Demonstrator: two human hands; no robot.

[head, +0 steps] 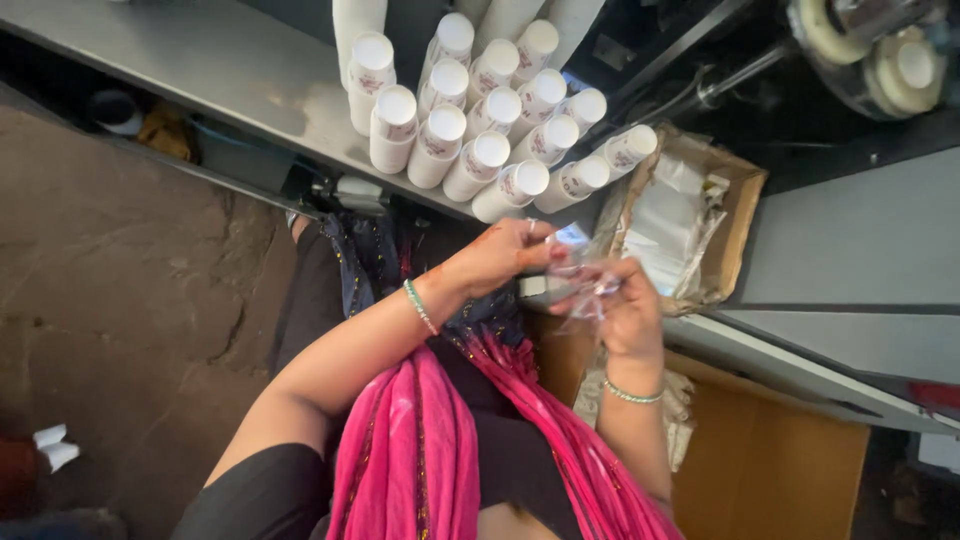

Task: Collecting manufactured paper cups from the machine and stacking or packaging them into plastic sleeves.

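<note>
Left hand point(505, 258) and right hand point(618, 310) meet, both pinching a clear plastic wrapper point(583, 285) held between their fingertips. Just beyond the hands stand white tubes point(480, 110) on a shelf point(200, 70); a carton point(715, 215) lies right of them.

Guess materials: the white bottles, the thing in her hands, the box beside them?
Bottles: likely plastic, matte white, uniform moulded shapes. Wrapper held by left hand and right hand: thin clear film, glossy and crinkled. Box: brown cardboard, dull, with bent flaps.
</note>
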